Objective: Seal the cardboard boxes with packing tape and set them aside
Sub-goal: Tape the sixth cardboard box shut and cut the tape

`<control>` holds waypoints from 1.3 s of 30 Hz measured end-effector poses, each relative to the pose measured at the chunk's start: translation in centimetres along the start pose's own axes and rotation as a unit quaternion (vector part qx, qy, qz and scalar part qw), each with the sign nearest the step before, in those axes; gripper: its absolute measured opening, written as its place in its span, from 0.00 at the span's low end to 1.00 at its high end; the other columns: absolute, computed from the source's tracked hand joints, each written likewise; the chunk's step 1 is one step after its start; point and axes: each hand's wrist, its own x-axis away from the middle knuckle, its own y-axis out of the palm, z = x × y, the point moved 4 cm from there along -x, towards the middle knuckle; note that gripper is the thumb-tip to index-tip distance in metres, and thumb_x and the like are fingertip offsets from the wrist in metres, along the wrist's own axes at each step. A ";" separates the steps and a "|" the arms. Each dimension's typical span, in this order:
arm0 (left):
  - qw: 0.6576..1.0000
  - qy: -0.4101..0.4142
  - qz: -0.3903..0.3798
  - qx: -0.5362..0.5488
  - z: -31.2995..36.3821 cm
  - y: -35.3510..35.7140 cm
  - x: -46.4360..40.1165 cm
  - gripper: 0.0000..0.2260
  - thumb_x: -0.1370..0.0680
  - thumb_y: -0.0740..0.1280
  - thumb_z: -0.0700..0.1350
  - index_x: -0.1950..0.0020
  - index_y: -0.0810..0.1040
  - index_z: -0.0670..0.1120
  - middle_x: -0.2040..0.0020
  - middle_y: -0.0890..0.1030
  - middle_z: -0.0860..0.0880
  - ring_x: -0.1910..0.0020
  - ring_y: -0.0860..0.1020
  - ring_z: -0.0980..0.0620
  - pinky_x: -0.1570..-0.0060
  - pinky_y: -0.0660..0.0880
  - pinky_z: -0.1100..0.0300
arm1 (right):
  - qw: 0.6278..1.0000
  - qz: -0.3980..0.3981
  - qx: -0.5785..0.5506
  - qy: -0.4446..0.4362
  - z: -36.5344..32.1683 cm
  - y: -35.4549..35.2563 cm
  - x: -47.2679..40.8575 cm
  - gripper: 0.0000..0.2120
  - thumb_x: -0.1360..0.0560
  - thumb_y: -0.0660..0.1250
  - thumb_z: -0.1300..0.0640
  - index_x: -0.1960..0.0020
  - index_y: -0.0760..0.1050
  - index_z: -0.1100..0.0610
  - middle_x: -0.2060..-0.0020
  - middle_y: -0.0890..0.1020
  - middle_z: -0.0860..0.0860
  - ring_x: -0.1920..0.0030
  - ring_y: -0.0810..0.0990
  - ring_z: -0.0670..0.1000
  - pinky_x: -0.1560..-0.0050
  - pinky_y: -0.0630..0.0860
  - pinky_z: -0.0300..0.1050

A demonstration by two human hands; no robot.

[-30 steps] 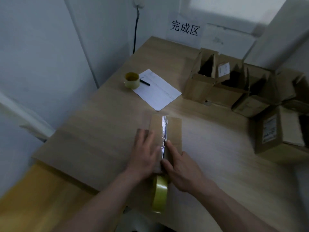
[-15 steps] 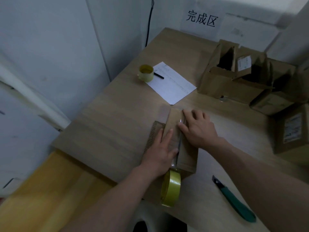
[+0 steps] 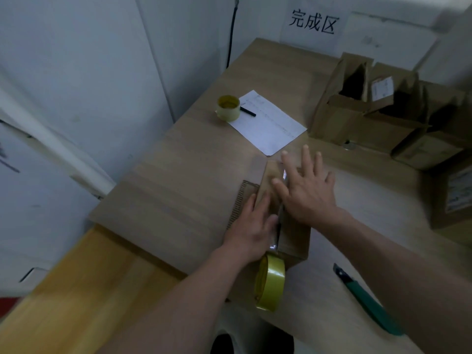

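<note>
Overhead — flat hands (image 3: 310,192) on box (image 3: 293,233)

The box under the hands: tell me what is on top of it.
On the box lie both flat hands, left and right, and a shiny strip of tape along the seam. The tape roll hangs at its near end. The hands cover much of the seam.
</note>
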 end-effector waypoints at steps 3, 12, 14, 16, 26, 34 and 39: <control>1.000 0.001 0.001 0.029 0.1 -0.5 -0.3 0.32 0.23 0.50 0.62 0.20 0.48 0.56 0.19 0.50 0.49 0.21 0.48 0.53 0.24 0.51 0.53 | 0.999 -0.012 -0.014 -0.034 -1.2 1.6 3.6 0.27 0.19 0.45 0.35 0.23 0.44 0.37 0.21 0.41 0.48 0.21 0.38 0.57 0.30 0.59 0.68; 0.955 -0.086 0.151 0.241 -0.5 1.6 12.3 0.23 0.27 0.73 0.47 0.35 0.69 0.56 0.56 0.78 0.52 0.59 0.77 0.59 0.59 0.73 0.70 | 0.999 -0.024 -0.028 -0.004 -0.6 2.6 3.2 0.28 0.20 0.47 0.34 0.22 0.46 0.38 0.20 0.44 0.48 0.22 0.37 0.56 0.31 0.63 0.65; 0.939 -0.118 0.107 0.304 -1.2 2.8 12.5 0.27 0.25 0.72 0.44 0.30 0.65 0.53 0.58 0.81 0.50 0.60 0.79 0.58 0.60 0.74 0.67 | 0.999 -0.025 -0.026 -0.002 -0.7 2.6 3.3 0.29 0.20 0.46 0.34 0.21 0.46 0.38 0.20 0.44 0.48 0.22 0.37 0.56 0.31 0.63 0.64; 0.927 -0.115 0.094 0.346 -1.1 3.3 11.9 0.28 0.24 0.70 0.41 0.28 0.63 0.52 0.63 0.82 0.52 0.64 0.78 0.59 0.62 0.73 0.66 | 0.999 -0.020 -0.028 -0.002 -0.8 2.5 3.2 0.29 0.20 0.47 0.34 0.21 0.46 0.38 0.20 0.44 0.48 0.22 0.37 0.56 0.30 0.63 0.65; 0.930 -0.170 0.087 0.313 -0.3 3.2 9.5 0.07 0.28 0.66 0.40 0.51 0.79 0.45 0.68 0.78 0.49 0.71 0.72 0.56 0.66 0.71 0.61 | 0.998 -0.052 -0.046 -0.004 -0.5 2.6 3.0 0.29 0.20 0.48 0.34 0.22 0.46 0.37 0.20 0.43 0.47 0.22 0.35 0.57 0.27 0.59 0.64; 0.927 -0.204 0.084 0.303 -0.3 3.1 8.5 0.05 0.24 0.68 0.41 0.59 0.80 0.47 0.60 0.81 0.47 0.59 0.78 0.49 0.58 0.74 0.57 | 0.983 -0.143 -0.112 -0.004 -0.5 1.2 2.7 0.32 0.20 0.58 0.41 0.20 0.48 0.41 0.20 0.41 0.49 0.22 0.34 0.58 0.24 0.46 0.63; 0.933 -0.194 0.093 0.289 -0.8 3.5 8.1 0.03 0.24 0.72 0.44 0.56 0.79 0.48 0.57 0.82 0.48 0.54 0.80 0.47 0.51 0.76 0.55 | 0.879 0.102 -0.456 0.091 3.2 -2.9 6.2 0.26 0.25 0.68 0.58 0.29 0.71 0.48 0.28 0.67 0.49 0.31 0.64 0.47 0.32 0.66 0.48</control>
